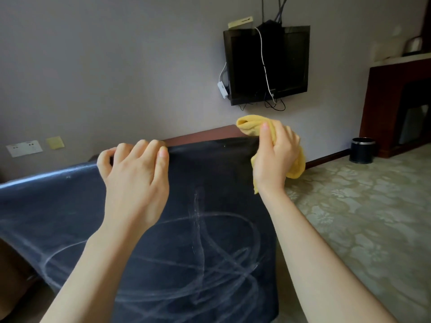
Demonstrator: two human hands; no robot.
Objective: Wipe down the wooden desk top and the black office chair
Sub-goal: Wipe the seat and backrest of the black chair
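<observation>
Black office chair (186, 229): the backrest fills the frame from 9 o'clock round to 6 o'clock, with its top edge rising toward 1 o'clock. The near face carries whitish looping streaks (205, 241), densest toward 6 o'clock.

Wall sockets (24, 148) at 9 o'clock, on the wall behind. Not involved.

Left hand (135, 180), just left of centre: fingers together and hooked over the backrest's top edge. The thumb curls at the same edge on the hand's 9 o'clock side. Reads as a steadying hold.

Wooden desk top (203, 136): only a thin reddish strip shows beyond the chair's top edge, at 12 o'clock of the left hand. Cannot tell whether it has been wiped.

Right hand (275, 157), right of centre: fingers clamped on a bunched yellow cloth (249, 124), pressed at the backrest's top right corner. One fold sticks out at the hand's 11 o'clock. A loose tail hangs at its 4 o'clock, past the chair's side edge.

Waste bin (362, 150) at 3 o'clock on the carpet (361, 217), well apart.

Risks, judged:
- The cloth sits at the very corner, so an outward stroke would run off the edge and miss the surface.
- A sideways push from the right hand could turn or tip the chair if the left hand's hook slackens. The base is not in view.
- The streaks suggest residue, and wiping with the same bunched face may smear it rather than lift it.
- The hanging tail could drag along the side edge.
</observation>
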